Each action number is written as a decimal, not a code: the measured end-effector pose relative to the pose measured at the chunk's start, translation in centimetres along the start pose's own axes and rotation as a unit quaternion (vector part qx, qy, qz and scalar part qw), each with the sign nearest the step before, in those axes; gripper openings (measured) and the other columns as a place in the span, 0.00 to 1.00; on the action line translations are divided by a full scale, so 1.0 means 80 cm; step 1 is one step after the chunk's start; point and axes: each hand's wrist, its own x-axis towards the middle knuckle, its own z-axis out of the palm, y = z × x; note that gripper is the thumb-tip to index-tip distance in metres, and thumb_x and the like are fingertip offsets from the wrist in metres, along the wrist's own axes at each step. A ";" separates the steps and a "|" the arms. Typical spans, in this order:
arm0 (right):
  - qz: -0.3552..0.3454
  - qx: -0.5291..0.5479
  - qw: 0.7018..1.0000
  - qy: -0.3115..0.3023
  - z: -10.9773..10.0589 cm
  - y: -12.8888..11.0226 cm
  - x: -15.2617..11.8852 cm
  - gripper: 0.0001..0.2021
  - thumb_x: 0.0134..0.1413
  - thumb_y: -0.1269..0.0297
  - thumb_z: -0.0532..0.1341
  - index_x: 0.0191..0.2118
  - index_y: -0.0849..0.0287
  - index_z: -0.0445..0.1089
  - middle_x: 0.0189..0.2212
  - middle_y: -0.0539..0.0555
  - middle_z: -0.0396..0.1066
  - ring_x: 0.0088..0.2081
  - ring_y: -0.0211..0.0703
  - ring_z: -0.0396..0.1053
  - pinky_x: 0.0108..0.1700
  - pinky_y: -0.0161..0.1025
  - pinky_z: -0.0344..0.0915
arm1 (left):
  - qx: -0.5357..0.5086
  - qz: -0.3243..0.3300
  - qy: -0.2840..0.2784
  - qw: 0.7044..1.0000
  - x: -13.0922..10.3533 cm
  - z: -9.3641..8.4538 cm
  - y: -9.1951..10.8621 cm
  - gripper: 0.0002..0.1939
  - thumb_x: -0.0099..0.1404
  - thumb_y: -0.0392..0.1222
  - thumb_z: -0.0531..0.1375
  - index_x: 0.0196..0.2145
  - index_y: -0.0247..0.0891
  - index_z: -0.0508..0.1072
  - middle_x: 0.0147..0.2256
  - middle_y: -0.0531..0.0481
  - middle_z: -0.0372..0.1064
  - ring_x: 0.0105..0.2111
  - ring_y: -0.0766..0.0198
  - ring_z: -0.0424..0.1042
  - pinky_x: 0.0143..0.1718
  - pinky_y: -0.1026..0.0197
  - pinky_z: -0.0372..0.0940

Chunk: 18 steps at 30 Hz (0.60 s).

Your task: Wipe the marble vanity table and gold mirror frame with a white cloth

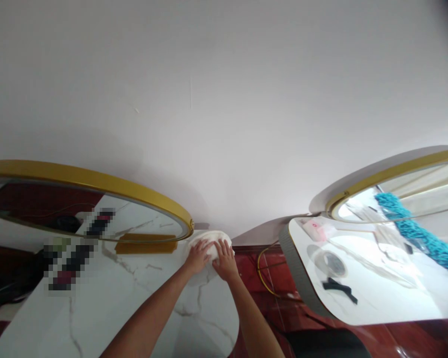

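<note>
White cloth [215, 235] under both hands [199, 255] [225, 258], pink packet's [321, 231] red mark [314, 225] illegible

Pale wall [224, 99]. Big gold-rimmed mirror [82, 199] on left, gold block [145, 244] below. Gold-rimmed right mirror [414, 186] too. Right bench [388, 306]: pink pack [319, 229], round clear roll [332, 263], black strip [339, 290], fluffy blue thing [429, 248]. Yellow cord [260, 273] on red floor [280, 276].

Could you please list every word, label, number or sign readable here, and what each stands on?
No text can be read.
Pink-and-white soft packet: small red mark, too small to read.
Dark pixelated patch over the white, veined marble-look tabletop: illegible.
Crumpled white cloth: no text visible.
</note>
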 end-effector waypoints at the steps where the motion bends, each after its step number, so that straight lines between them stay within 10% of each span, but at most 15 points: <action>1: 0.000 0.001 1.000 0.001 -0.001 -0.001 -0.003 0.36 0.53 0.64 0.53 0.66 0.55 0.37 0.66 0.52 0.36 0.65 0.52 0.32 0.62 0.52 0.38 | 0.000 -0.001 -0.003 1.000 -0.001 -0.001 0.002 0.28 0.64 0.41 0.50 0.61 0.49 0.51 0.62 0.51 0.48 0.61 0.56 0.45 0.60 0.48 0.44; 18: 0.008 0.005 1.000 0.008 0.020 -0.019 -0.152 0.36 0.51 0.61 0.53 0.65 0.47 0.39 0.65 0.46 0.38 0.65 0.49 0.34 0.62 0.51 0.43 | 0.006 -0.038 -0.134 0.990 -0.070 0.013 0.043 0.33 0.42 0.47 0.64 0.48 0.47 0.61 0.52 0.45 0.51 0.52 0.44 0.55 0.46 0.42 0.58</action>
